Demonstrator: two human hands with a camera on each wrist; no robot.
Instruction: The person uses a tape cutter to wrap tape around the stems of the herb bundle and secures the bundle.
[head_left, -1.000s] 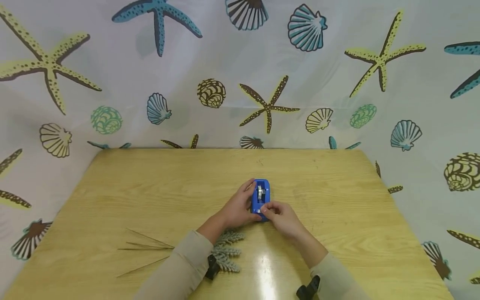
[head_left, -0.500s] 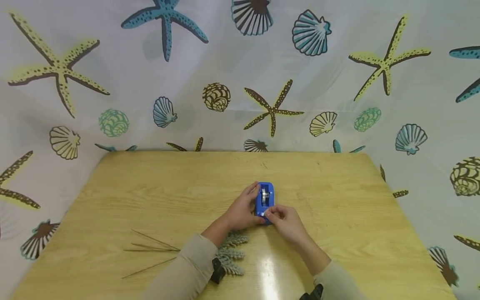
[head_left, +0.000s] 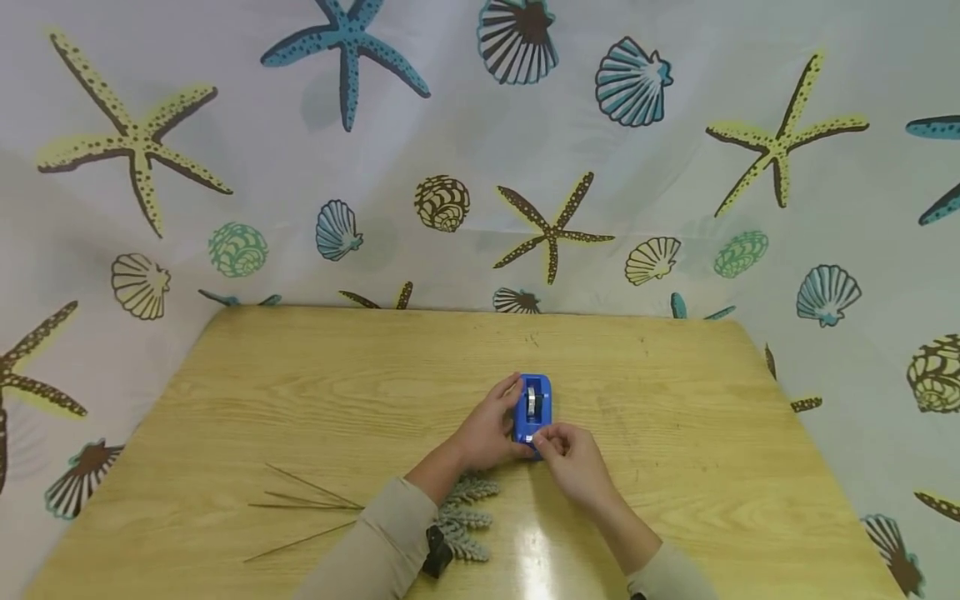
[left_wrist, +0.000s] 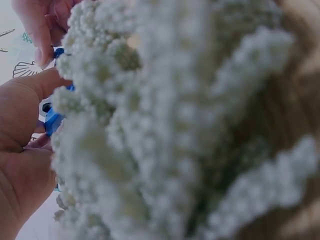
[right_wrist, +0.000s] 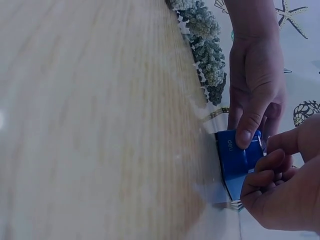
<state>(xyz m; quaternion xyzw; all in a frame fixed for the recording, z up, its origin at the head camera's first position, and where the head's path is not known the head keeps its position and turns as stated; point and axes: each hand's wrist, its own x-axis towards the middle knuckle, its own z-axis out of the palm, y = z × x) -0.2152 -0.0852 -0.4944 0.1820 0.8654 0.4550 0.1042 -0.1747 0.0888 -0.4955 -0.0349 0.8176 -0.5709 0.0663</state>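
Note:
A blue tape dispenser (head_left: 546, 408) with a roll of tape (head_left: 532, 402) in its well stands on the wooden table. My left hand (head_left: 483, 433) grips it from the left side, the thumb across its near end, as the right wrist view shows. At the dispenser's front, by the cutter, my right hand (head_left: 573, 467) pinches the end of the tape between thumb and forefinger, its other fingers curled in. Under and beside my left forearm lie artificial sprigs with pale, beaded heads (head_left: 468, 518) and thin brown stems (head_left: 300, 504). The same heads (left_wrist: 150, 125) fill most of the left wrist view, blurred.
The wooden table (head_left: 675, 400) reaches back to a white curtain (head_left: 450, 275) printed with starfish and shells, which also hangs at both sides. A black wrist camera (head_left: 437, 552) sits on my left sleeve.
The head view has shifted slightly, so the whole scene sits lower and a little to the right. Both hands keep their places on the dispenser and at the tape end.

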